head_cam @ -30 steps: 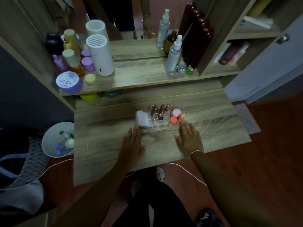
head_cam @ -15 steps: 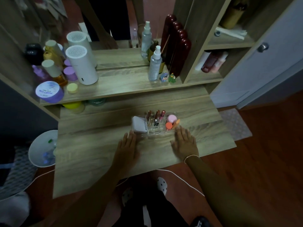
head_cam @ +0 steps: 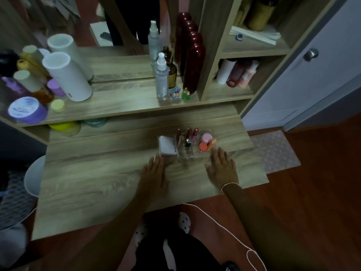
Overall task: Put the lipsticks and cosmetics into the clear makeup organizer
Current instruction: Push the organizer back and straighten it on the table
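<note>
The clear makeup organizer [head_cam: 192, 154] stands on the wooden desk [head_cam: 97, 182]. In it are a white compact [head_cam: 167, 145] at the left, several lipsticks [head_cam: 188, 136] upright in the middle, and a pink round pot [head_cam: 206, 137], an orange pot [head_cam: 203, 146] and an orange tube [head_cam: 212, 144] at the right. My left hand [head_cam: 154, 171] lies flat on the desk just in front of the organizer's left end, fingers apart. My right hand [head_cam: 222, 168] lies flat in front of its right end, holding nothing.
The shelf above carries a white cylinder device [head_cam: 67, 79], a purple tub [head_cam: 26, 109], jars, a spray bottle [head_cam: 161, 77] and dark red bottles [head_cam: 193, 61] before a mirror. A white bin [head_cam: 33, 177] stands left of the desk. A door [head_cam: 312, 65] is at the right.
Both hands stay flat in front of the organizer. The view has tilted and shifted slightly, showing more of the shelf and door.
</note>
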`<state>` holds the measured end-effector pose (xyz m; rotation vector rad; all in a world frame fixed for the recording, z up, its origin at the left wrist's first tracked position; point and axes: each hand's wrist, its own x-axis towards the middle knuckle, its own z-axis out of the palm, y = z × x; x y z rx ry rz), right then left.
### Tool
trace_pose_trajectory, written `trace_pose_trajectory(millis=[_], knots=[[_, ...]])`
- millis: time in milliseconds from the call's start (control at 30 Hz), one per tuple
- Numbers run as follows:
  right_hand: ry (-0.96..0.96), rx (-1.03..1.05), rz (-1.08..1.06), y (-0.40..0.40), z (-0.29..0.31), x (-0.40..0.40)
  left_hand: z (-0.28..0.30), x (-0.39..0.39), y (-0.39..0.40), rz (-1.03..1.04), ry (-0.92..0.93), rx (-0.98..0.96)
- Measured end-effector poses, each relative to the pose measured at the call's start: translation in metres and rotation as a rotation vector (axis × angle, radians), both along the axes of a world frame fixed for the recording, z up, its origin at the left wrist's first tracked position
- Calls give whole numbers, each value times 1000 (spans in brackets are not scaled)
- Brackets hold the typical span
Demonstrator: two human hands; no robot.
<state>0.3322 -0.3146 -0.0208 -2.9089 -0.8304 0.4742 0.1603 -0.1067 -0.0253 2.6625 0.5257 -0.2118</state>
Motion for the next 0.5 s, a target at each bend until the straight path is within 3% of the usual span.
trace_pose_trajectory(millis=[500], knots=[[9,30,0,-33,2,75,-3,73,-43,48,16,-23]])
